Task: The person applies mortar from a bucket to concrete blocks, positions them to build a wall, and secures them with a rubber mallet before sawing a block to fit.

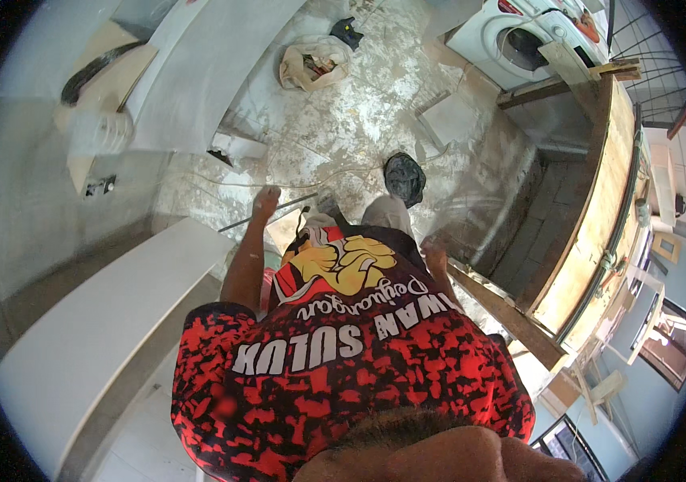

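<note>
My left hand (266,201) is out in front of me on the left, its fingers curled together. Whatever it may hold is hidden. A thin dark rod (295,202) passes behind that wrist; contact between them cannot be made out. On my right, my right hand (433,246) is low beside my body, blurred, with its fingers unclear. Between the hands, a pale rounded shape (387,213), perhaps my knee, shows past my shirt. A crumpled black plastic bag (405,178) lies on the floor just beyond it.
An open pale sack (312,66) and a small black bag (347,34) lie farther off on the stained floor (351,112). A long white panel (110,321) stands at left. Wooden boards (592,225) edge a tiled recess at right. A white washing machine (519,46) is at far right.
</note>
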A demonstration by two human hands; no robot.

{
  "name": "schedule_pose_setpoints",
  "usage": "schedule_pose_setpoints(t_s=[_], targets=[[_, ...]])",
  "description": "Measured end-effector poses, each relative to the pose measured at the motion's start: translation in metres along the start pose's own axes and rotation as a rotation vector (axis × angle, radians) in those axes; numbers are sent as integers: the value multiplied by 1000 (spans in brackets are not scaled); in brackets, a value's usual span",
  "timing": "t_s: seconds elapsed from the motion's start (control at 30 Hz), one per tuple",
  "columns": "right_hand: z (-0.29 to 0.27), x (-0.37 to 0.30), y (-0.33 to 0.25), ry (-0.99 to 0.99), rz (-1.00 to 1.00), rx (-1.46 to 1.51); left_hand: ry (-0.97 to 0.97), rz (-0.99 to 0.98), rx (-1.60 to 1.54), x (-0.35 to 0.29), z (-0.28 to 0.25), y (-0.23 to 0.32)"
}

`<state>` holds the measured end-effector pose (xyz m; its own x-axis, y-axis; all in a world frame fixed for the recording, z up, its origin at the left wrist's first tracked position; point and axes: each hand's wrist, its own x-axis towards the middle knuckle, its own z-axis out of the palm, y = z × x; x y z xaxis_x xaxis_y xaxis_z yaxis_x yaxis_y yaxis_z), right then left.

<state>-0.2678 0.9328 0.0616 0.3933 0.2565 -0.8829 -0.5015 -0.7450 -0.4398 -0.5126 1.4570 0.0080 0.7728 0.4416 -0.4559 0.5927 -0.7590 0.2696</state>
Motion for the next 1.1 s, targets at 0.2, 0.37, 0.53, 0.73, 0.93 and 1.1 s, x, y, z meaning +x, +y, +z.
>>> schedule_pose_setpoints(t_s=[0.2, 0.37, 0.53, 0.73, 0.93, 1.1], targets=[[28, 31, 10, 31, -21, -121, -62, -349, -568, 112, -78, 38], [12, 126, -19, -10, -140, -250, -136, -180, -506, 136, -27, 37], [-35, 317, -136, -192, -534, -721, -537, 132, -272, 126, 21, 99], [-33, 333, -292, -654, -693, -1049, -518, -114, -346, 191, -74, 217], [-82, 316, -330, -1123, -461, -699, -971, -255, -335, 212, -148, 252], [-72, 370, -349, -1476, -462, -819, -887, -94, -776, 202, -100, 213]])
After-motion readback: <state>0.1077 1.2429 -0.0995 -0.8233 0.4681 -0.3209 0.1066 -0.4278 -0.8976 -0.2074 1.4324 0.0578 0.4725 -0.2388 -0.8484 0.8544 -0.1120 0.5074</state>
